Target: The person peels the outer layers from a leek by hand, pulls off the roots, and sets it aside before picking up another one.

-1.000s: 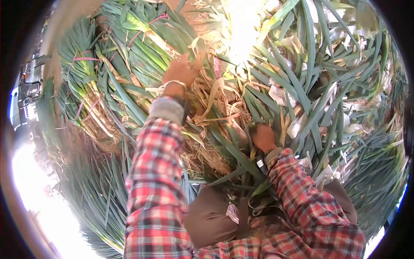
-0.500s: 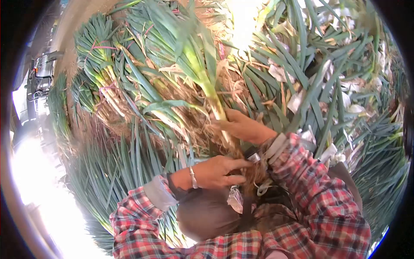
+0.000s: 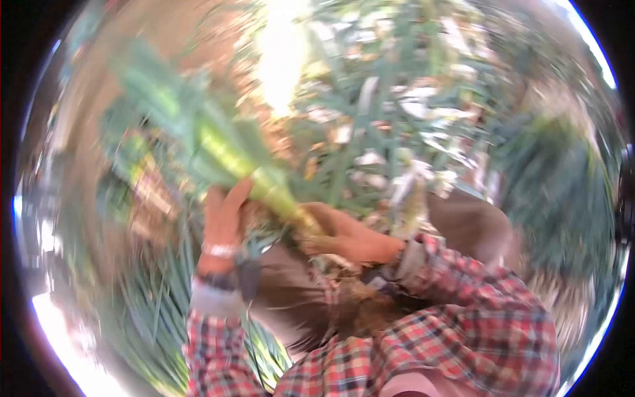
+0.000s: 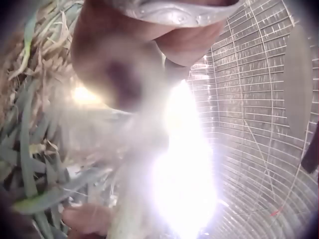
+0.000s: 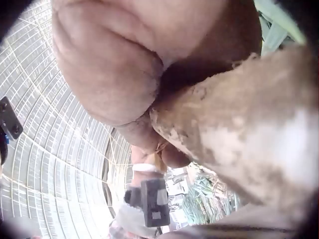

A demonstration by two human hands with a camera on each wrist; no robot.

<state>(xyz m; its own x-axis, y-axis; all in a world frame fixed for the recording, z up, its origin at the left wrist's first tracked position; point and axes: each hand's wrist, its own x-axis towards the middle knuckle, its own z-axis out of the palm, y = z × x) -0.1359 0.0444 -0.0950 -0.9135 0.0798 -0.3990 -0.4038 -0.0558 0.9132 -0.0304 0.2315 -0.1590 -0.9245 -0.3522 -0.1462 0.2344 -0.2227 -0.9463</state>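
A leek (image 3: 264,185) with a pale yellow-green stalk and broad green leaves slants up and left across the head view. My right hand (image 3: 350,233) grips its lower stalk, above the lap. In the right wrist view the stalk (image 5: 249,124) is close, whitish and caked with brown soil. My left hand (image 3: 223,217) is farther up, its thumb and fingers about the stalk where the leaves begin. The left wrist view shows the left hand's curled fingers (image 4: 114,74) blurred over the stalk, with part of the right hand (image 4: 89,219) below.
Leeks tied in bundles (image 3: 152,185) lie at the left. Loose leaves and pale peelings (image 3: 370,126) cover the ground ahead. More piled leeks stand at the right (image 3: 549,192) and lower left (image 3: 152,291). A knee (image 3: 469,225) is beside the right forearm.
The left hand reached to the pile, came back near the roots, then moved up the stalk. The right hand took hold of the leek, now swung leftward. The head view has turned right.
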